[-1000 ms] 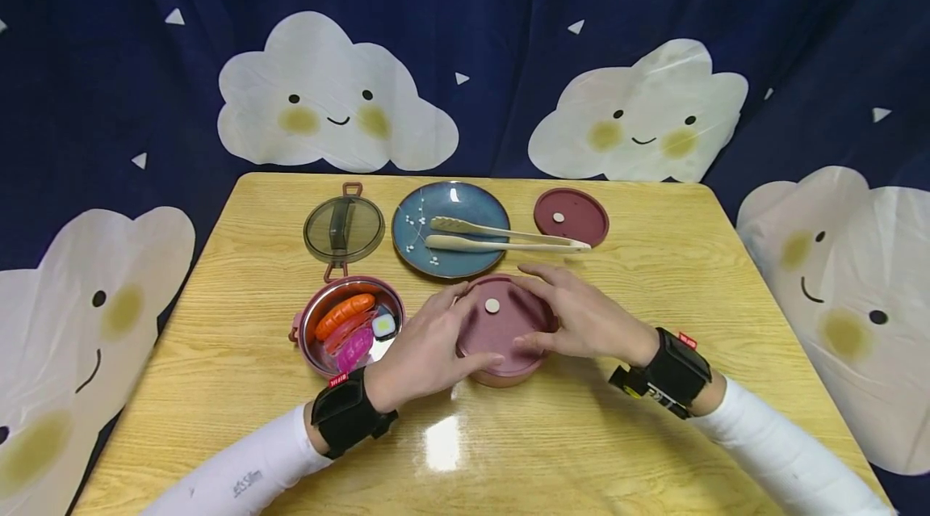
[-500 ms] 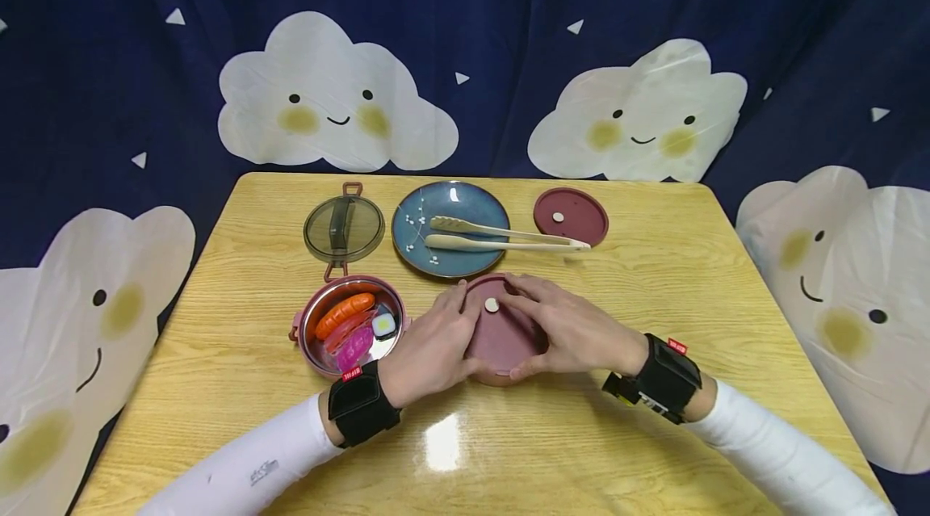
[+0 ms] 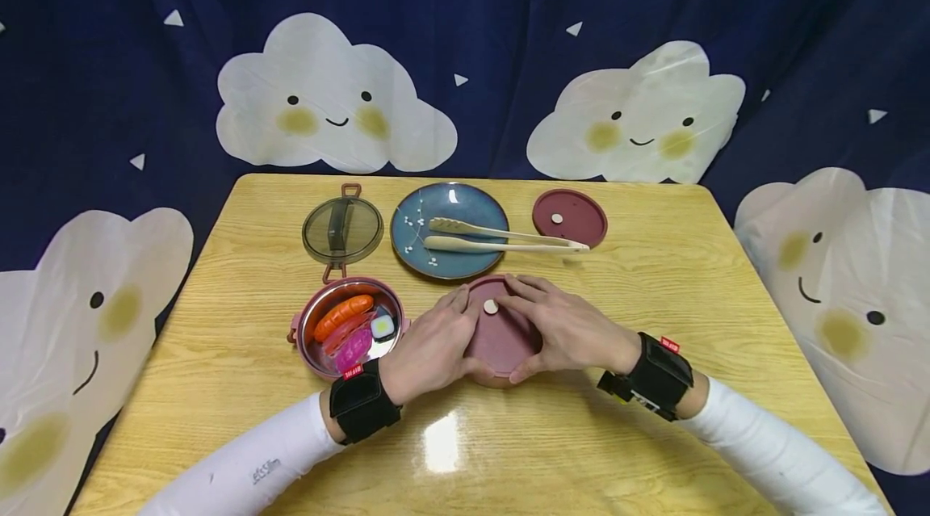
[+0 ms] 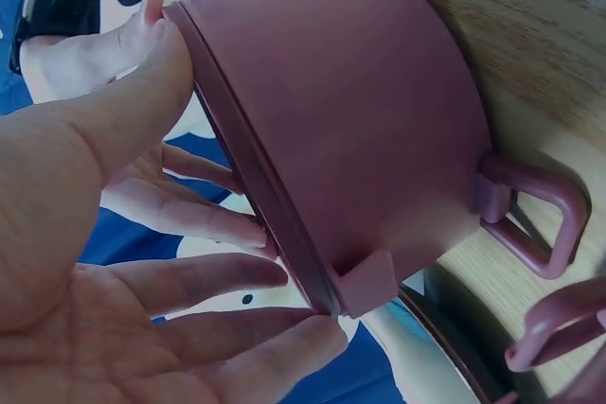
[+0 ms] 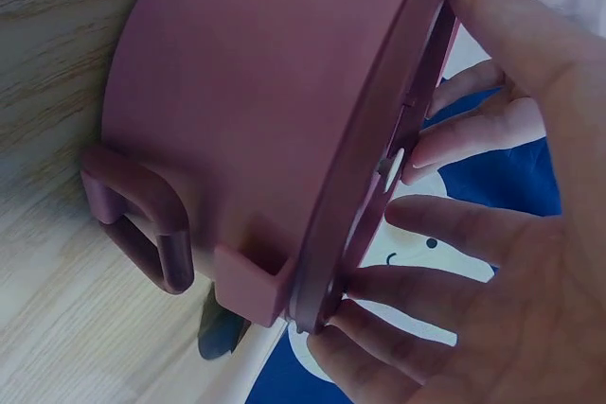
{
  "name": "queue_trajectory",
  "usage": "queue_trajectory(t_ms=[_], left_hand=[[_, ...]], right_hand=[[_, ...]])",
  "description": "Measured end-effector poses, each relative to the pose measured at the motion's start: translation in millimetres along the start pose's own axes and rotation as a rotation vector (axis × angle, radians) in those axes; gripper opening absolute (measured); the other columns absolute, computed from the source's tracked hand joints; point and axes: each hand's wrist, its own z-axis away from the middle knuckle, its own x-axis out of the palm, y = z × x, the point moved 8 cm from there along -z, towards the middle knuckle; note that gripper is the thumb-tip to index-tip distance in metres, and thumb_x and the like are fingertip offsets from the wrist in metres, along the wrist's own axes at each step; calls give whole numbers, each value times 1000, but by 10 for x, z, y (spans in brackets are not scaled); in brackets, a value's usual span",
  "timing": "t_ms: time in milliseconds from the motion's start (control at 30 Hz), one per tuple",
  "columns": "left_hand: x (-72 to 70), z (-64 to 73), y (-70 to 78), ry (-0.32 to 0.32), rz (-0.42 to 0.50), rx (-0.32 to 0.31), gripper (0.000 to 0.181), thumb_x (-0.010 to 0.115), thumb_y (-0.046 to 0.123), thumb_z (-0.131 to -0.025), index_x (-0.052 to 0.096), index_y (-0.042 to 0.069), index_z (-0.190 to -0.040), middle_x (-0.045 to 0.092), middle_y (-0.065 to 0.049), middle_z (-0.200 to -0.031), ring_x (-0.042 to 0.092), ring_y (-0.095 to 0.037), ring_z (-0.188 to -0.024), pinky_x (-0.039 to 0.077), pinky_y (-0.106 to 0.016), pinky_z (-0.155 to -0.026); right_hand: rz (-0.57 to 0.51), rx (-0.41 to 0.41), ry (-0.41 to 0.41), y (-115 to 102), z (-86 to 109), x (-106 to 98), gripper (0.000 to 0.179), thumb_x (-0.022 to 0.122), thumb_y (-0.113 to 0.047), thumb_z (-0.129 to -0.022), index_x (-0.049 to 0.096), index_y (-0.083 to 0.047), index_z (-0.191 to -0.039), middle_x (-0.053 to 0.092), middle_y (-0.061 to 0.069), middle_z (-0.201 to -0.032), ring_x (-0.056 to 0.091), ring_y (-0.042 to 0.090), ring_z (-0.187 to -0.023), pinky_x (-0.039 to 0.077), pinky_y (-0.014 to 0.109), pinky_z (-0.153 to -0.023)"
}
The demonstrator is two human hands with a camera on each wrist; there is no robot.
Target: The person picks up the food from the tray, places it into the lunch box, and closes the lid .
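Note:
A dusty-pink round lunch box (image 3: 501, 375) stands upright on the table with its flat lid (image 3: 508, 337) on top. The lid carries a small white button (image 3: 491, 307). My left hand (image 3: 434, 345) lies along the lid's left side, thumb at the near rim and mostly straight fingers toward the far rim. On the right side, my right hand (image 3: 570, 330) touches the rim the same way. Both wrist views show fingertips against the lid edge, with the left hand (image 4: 180, 224) and right hand (image 5: 483, 281) off the box wall. Loop handles show low on the wall.
A pink pot (image 3: 398, 310) with toy food, including a sausage (image 3: 344, 317), stands close left. Behind are a see-through lid (image 3: 356, 233), a blue plate (image 3: 458, 197) bearing tongs (image 3: 508, 247), and a second dark-pink lid (image 3: 581, 221). A curtain hangs behind the table.
Both hands have come in closer onto the lid, with thumbs moving to its near rim. Over the last half second they have barely moved. Box, pot and plate stay put.

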Motion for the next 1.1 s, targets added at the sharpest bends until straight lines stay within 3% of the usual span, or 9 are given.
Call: queue_trajectory(t_ms=[267,1100], left_hand=[[19,13,-40,-15,26,-20,91,91,44,-80,54,-10,-143,53,-35,-151,51,-45,-146,47,-52,-119],[31,-14,-46,-32,39,-58,96,93,46,-78,54,-8,-147,52,-35,-153,52,-45,-145,49,-54,-116]], right_hand=[[-3,-10,7,8,-15,11,107,93,-66,-67,54,-18,-155,38,20,-169,41,43,-154,50,61,-113],[-37,20,5,38,10,18,104,93,-64,-67,55,-19,-153,35,18,-171,39,42,-155,50,63,-110]])
